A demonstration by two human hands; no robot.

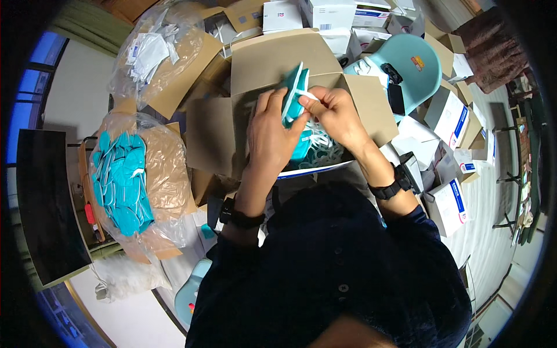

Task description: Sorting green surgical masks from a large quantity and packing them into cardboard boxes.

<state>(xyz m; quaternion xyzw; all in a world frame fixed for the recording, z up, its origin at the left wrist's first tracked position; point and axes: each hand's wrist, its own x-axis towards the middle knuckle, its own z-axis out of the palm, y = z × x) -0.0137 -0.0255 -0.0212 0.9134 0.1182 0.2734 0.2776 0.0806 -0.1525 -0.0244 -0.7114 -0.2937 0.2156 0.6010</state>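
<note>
A teal face mask with white edging is held upright over an open cardboard box. My left hand is closed round its left side, thumb across the front. With fingers pinched together, my right hand grips the mask's white strap at the right edge. Below both hands, more teal masks and a tangle of white straps lie inside the box. The lower part of the held mask is partly hidden by my left hand.
On the left, a clear plastic bag in a carton holds a heap of teal masks. Behind it, another bag contains white folded pieces. A pale teal plastic chair stands right, with several white boxes around it.
</note>
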